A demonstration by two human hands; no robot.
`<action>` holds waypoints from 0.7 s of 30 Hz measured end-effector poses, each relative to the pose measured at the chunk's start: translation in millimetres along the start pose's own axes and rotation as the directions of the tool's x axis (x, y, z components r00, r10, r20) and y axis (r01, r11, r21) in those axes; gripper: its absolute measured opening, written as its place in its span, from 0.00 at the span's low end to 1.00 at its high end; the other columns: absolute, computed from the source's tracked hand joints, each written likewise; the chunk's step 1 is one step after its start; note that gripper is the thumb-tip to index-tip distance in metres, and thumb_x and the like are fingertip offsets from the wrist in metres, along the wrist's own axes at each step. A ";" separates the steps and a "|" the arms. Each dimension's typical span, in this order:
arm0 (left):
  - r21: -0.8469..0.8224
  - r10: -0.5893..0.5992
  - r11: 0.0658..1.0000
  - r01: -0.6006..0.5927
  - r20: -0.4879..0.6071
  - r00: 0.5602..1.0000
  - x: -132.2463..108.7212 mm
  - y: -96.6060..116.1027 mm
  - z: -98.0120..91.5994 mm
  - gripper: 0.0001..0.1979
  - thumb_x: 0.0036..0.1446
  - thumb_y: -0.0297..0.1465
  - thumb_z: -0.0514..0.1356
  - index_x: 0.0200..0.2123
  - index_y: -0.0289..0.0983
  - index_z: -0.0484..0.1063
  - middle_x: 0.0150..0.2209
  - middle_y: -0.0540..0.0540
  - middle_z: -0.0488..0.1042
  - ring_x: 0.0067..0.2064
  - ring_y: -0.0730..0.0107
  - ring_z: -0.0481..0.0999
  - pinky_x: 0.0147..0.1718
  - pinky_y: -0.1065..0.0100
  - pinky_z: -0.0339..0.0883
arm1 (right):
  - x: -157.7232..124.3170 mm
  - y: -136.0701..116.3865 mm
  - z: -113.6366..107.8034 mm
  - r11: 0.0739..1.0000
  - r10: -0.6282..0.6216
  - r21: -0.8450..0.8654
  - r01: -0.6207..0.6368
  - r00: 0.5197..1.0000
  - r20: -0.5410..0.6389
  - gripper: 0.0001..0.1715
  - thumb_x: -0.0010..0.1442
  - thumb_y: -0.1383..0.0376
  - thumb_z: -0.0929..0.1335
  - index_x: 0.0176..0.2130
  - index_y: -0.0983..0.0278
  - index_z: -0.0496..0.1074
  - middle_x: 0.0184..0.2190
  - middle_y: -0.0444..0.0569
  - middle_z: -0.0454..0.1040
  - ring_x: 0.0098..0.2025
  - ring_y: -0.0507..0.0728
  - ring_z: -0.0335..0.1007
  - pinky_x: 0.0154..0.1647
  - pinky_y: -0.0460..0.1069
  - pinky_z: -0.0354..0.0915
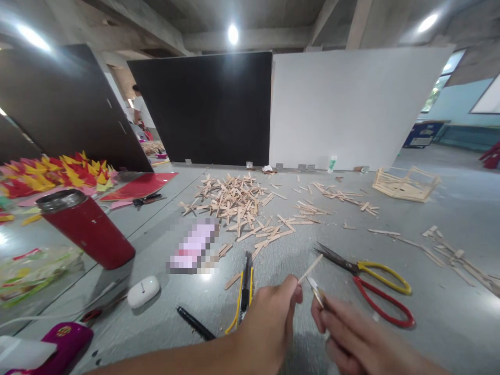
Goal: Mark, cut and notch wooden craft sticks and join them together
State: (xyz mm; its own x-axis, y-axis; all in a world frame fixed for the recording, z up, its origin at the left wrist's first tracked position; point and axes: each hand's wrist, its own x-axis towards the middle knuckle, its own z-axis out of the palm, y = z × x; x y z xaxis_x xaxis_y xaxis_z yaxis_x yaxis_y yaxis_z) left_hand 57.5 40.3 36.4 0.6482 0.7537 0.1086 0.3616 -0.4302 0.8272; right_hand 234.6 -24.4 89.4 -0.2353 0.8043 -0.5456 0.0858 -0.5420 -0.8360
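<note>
My left hand (pixel 275 317), closed, pinches a thin wooden craft stick (pixel 311 267) that points up and to the right. Just beside it, my right hand (pixel 351 333) is closed on a small flat piece with a pale tip (pixel 314 289); its exact kind is unclear. The tips of the two pieces are close together, but I cannot tell if they touch. Scissors (pixel 359 269) with one yellow and one red handle lie beyond my right hand. A yellow and black utility knife (pixel 246 286) lies left of my left hand, partly hidden by it.
A pile of craft sticks (pixel 238 200) spreads across the table, and a stick frame (pixel 406 187) stands far right. Left are a red flask (pixel 88 229), a white case (pixel 144 291), a black pen (pixel 195 323) and folded paper (pixel 58 174). Upright boards (pixel 214 109) stand behind.
</note>
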 end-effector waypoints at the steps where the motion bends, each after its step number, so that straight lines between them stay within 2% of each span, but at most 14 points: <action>1: 0.004 0.007 1.000 -0.007 -0.004 1.000 -0.1 1.9 -2.4 0.07 0.67 0.25 0.49 0.36 0.41 0.62 0.26 0.53 0.64 0.27 0.69 0.61 0.30 0.69 0.54 | -4.9 -3.9 -6.4 0.999 0.050 -0.007 -0.050 0.995 0.081 0.22 0.68 0.42 0.66 0.39 0.55 0.64 0.20 0.33 0.54 0.17 0.47 0.44 0.15 0.39 0.45; 2: 0.008 0.014 1.000 -0.014 -0.004 1.000 -0.3 3.7 -4.5 0.08 0.67 0.25 0.48 0.37 0.41 0.63 0.26 0.53 0.62 0.27 0.69 0.60 0.30 0.69 0.54 | -10.1 -8.1 -12.7 0.992 0.124 -0.039 -0.120 0.984 0.132 0.20 0.70 0.43 0.65 0.40 0.55 0.63 0.20 0.33 0.55 0.17 0.47 0.42 0.13 0.39 0.44; 5: 0.023 0.029 0.999 -0.029 0.002 1.000 -0.9 7.1 -7.5 0.09 0.68 0.24 0.48 0.37 0.40 0.64 0.26 0.54 0.61 0.27 0.69 0.60 0.29 0.70 0.53 | -21.3 -18.6 -23.4 0.975 0.192 -0.134 -0.180 0.978 0.084 0.15 0.75 0.49 0.62 0.42 0.57 0.63 0.23 0.34 0.58 0.18 0.46 0.43 0.12 0.37 0.46; 11: 0.037 0.036 0.999 -0.036 0.003 0.999 1.3 4.6 -5.0 0.09 0.70 0.27 0.47 0.36 0.41 0.63 0.25 0.54 0.60 0.26 0.69 0.59 0.29 0.70 0.54 | -20.5 -18.6 -18.4 0.969 0.150 -0.210 -0.133 0.986 0.066 0.19 0.75 0.45 0.61 0.44 0.57 0.64 0.25 0.35 0.60 0.20 0.46 0.49 0.14 0.35 0.51; 17: 0.047 0.046 0.998 -0.046 0.000 0.999 1.3 4.2 -3.2 0.09 0.68 0.25 0.46 0.36 0.41 0.61 0.25 0.55 0.57 0.25 0.69 0.56 0.28 0.70 0.50 | -20.0 -16.4 -16.6 0.968 0.157 -0.206 -0.147 0.987 0.034 0.16 0.77 0.49 0.60 0.43 0.58 0.62 0.25 0.35 0.60 0.19 0.45 0.47 0.14 0.35 0.49; 21: 0.060 0.039 0.997 -0.039 0.006 0.999 0.3 6.9 -5.5 0.10 0.68 0.24 0.45 0.36 0.41 0.60 0.25 0.55 0.59 0.25 0.69 0.57 0.28 0.70 0.50 | -20.1 -16.4 -15.8 0.976 0.121 -0.191 -0.109 0.991 0.053 0.20 0.74 0.45 0.63 0.41 0.58 0.62 0.24 0.35 0.60 0.19 0.45 0.47 0.14 0.35 0.49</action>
State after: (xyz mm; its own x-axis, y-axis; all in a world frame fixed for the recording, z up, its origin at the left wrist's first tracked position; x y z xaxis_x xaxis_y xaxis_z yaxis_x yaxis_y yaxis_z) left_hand 56.4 40.3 45.2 0.6658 0.7334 0.1372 0.3754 -0.4882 0.7879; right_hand 253.2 -27.8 113.1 -0.2742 0.7185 -0.6392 0.2939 -0.5703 -0.7671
